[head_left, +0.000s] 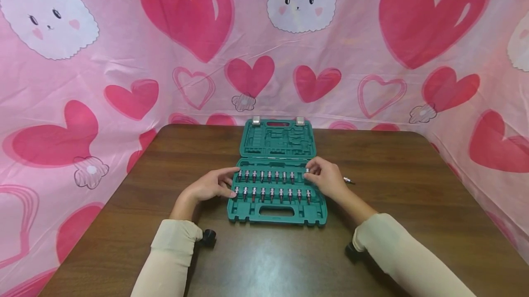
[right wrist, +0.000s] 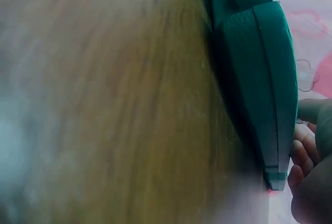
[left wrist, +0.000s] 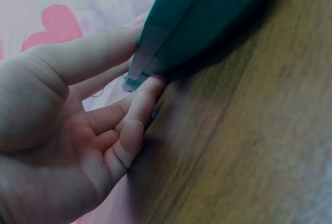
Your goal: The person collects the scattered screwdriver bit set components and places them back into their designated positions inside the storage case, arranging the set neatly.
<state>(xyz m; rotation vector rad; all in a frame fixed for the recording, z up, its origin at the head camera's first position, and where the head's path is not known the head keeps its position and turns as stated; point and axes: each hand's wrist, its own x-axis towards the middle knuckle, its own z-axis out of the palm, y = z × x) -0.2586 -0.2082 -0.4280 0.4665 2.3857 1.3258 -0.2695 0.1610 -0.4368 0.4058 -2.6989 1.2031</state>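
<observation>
A green plastic tool case [head_left: 277,218] lies unfolded on the table, with two rows of silver bit sockets [head_left: 272,194] in its near half. My left hand [head_left: 210,184] holds the left side of that half, thumb near the front and index finger farther back. In the left wrist view, thumb and fingers meet the case's edge [left wrist: 171,32]. At the right end of the back row, my right hand [head_left: 328,178] pinches a small silver bit socket [head_left: 307,170], mostly hidden by the fingers. Another bit socket [head_left: 349,180] lies on the table beside this hand.
The case's lid [head_left: 278,138] stands propped back behind the sockets, two metal latches [head_left: 300,121] on its far edge. Brown wooden table [head_left: 272,260] surrounds the case. A pink heart-patterned cloth [head_left: 264,40] hangs behind and at both sides.
</observation>
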